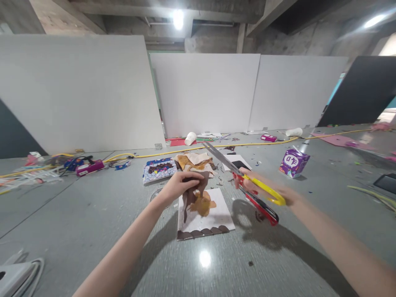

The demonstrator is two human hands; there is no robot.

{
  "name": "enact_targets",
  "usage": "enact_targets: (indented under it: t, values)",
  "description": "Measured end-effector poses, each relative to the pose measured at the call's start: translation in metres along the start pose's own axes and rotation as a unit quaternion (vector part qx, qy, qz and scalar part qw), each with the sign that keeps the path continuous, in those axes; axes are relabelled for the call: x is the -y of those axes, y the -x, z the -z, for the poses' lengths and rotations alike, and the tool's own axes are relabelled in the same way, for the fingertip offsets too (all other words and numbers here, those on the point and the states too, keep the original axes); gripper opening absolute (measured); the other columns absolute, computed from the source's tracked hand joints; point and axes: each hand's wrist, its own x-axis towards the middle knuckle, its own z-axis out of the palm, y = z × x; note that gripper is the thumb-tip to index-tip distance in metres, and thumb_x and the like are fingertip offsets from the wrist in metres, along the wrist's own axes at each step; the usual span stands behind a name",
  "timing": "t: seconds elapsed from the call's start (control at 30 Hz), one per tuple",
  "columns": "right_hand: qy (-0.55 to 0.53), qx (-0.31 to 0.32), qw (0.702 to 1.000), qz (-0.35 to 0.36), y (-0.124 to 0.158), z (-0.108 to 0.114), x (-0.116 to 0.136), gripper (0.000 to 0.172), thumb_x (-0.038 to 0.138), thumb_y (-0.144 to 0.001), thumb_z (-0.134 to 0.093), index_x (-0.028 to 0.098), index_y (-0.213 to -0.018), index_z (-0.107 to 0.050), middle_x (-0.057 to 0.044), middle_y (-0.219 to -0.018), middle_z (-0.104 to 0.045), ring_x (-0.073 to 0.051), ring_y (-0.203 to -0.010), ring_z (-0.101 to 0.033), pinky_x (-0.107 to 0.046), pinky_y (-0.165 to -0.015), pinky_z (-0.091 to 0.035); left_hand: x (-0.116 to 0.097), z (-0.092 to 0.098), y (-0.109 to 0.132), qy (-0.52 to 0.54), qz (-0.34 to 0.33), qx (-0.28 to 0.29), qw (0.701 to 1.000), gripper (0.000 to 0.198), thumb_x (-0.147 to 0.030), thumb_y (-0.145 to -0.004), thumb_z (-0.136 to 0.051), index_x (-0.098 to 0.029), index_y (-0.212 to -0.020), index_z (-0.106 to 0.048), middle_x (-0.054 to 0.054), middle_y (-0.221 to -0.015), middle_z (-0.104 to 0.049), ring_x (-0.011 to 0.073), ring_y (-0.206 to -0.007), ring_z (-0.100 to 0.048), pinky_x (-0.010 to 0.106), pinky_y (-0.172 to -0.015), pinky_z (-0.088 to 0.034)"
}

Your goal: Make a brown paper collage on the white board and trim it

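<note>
1. Grip, left: the left hand pinches a thin brown sheet, fingers closed on its upper edge, apparently to keep it raised above the white board.
2. Grip, right: the right hand, blurred, is wrapped around scissors, blades directed away from the body, presumably for safe clearance. Blade opening: cannot tell.
3. Board: lies flat between the forearms, likely for equal reach; brown scalloped strip along near edge.
4. Beyond: crumpled material, seemingly set aside within reach.
</note>
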Motion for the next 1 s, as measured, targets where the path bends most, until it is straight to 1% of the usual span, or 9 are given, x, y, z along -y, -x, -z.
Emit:
enact_targets:
  t: [0.1, 0.17, 0.23, 0.3, 0.47, 0.57, 0.77, 0.87, 1.0]
  values:
    - [0.03, 0.084, 0.995, -0.036, 0.005, 0.017, -0.004, 0.039, 0.058, -0.076, -0.038, 0.02, -0.077, -0.047, 0.002, -0.062, -0.044, -0.01, -0.051, -0.037, -0.023, -0.048, -0.032, -0.002, 0.004, 0.0, -0.004, 0.013, -0.031, 0.999, 0.021, -0.023, -0.072, -0.052, -0.021, -0.085, -0.068, 0.0, -0.082, -0.067, 0.016, -0.071, -0.058, 0.023, -0.06, -0.045]
    - [0.11, 0.104, 0.986, -0.064, 0.005, 0.023, -0.003, 0.033, 0.053, -0.073, -0.046, 0.02, -0.072, -0.048, 0.001, -0.061, -0.046, -0.012, -0.054, -0.041, -0.024, -0.05, -0.033, -0.003, 0.005, 0.001, -0.006, 0.017, -0.054, 0.998, 0.02, -0.021, -0.071, -0.052, -0.021, -0.085, -0.067, 0.0, -0.083, -0.066, 0.0146, -0.07, -0.058, 0.023, -0.06, -0.044]
    - [0.189, 0.114, 0.972, -0.084, 0.003, 0.025, -0.002, 0.029, 0.048, -0.069, -0.052, 0.019, -0.071, -0.051, -0.001, -0.066, -0.052, -0.016, -0.061, -0.047, -0.025, -0.054, -0.034, -0.005, 0.005, 0.001, -0.011, 0.015, -0.073, 0.997, 0.02, -0.02, -0.071, -0.053, -0.021, -0.085, -0.067, 0.0, -0.084, -0.066, 0.0143, -0.071, -0.057, 0.023, -0.061, -0.044]
    - [0.222, 0.122, 0.962, -0.099, 0.001, 0.025, -0.002, 0.029, 0.047, -0.069, -0.052, 0.018, -0.074, -0.054, -0.004, -0.071, -0.057, -0.02, -0.067, -0.051, -0.027, -0.056, -0.036, -0.006, 0.004, 0.001, -0.016, 0.009, -0.079, 0.997, 0.021, -0.02, -0.071, -0.052, -0.02, -0.086, -0.067, 0.0, -0.086, -0.066, 0.0146, -0.074, -0.057, 0.023, -0.064, -0.043]
    - [0.216, 0.149, 0.96, -0.099, -0.002, 0.022, -0.009, 0.035, 0.05, -0.067, -0.055, 0.019, -0.084, -0.058, -0.006, -0.083, -0.063, -0.023, -0.073, -0.056, -0.028, -0.06, -0.038, -0.008, 0.001, 0.002, -0.018, 0.013, -0.079, 0.997, 0.024, -0.021, -0.07, -0.05, -0.02, -0.088, -0.067, 0.001, -0.085, -0.065, 0.0147, -0.072, -0.056, 0.024, -0.063, -0.043]
    - [0.22, 0.156, 0.958, -0.102, -0.003, 0.021, -0.01, 0.034, 0.048, -0.069, -0.054, 0.019, -0.085, -0.058, -0.006, -0.085, -0.063, -0.024, -0.075, -0.056, -0.029, -0.061, -0.039, -0.007, 0.0, 0.002, -0.01, 0.011, -0.078, 0.997, 0.025, -0.022, -0.07, -0.05, -0.019, -0.089, -0.066, 0.001, -0.081, -0.065, 0.0138, -0.068, -0.055, 0.024, -0.061, -0.043]
    - [0.226, 0.161, 0.956, -0.096, -0.004, 0.019, -0.005, 0.025, 0.044, -0.069, -0.054, 0.019, -0.072, -0.055, -0.004, -0.073, -0.06, -0.021, -0.067, -0.054, -0.026, -0.053, -0.035, -0.004, -0.004, 0.001, -0.005, -0.001, -0.072, 0.997, 0.024, -0.022, -0.07, -0.051, -0.02, -0.089, -0.066, 0.001, -0.086, -0.066, 0.0171, -0.08, -0.057, 0.026, -0.066, -0.045]
    - [0.233, 0.163, 0.955, -0.089, -0.004, 0.018, -0.003, 0.026, 0.045, -0.069, -0.053, 0.019, -0.068, -0.053, -0.002, -0.066, -0.057, -0.018, -0.061, -0.052, -0.025, -0.051, -0.032, -0.003, -0.006, 0.0, -0.001, -0.012, -0.066, 0.998, 0.025, -0.02, -0.071, -0.051, -0.02, -0.091, -0.066, 0.001, -0.094, -0.066, 0.0173, -0.086, -0.058, 0.027, -0.074, -0.045]
    - [0.249, 0.167, 0.951, -0.079, -0.003, 0.016, -0.002, 0.028, 0.047, -0.071, -0.05, 0.019, -0.066, -0.052, -0.001, -0.065, -0.055, -0.017, -0.058, -0.05, -0.025, -0.051, -0.031, -0.003, -0.007, 0.001, -0.007, -0.024, -0.055, 0.998, 0.025, -0.018, -0.073, -0.05, -0.022, -0.092, -0.066, 0.001, -0.1, -0.064, 0.0174, -0.094, -0.056, 0.028, -0.082, -0.043]
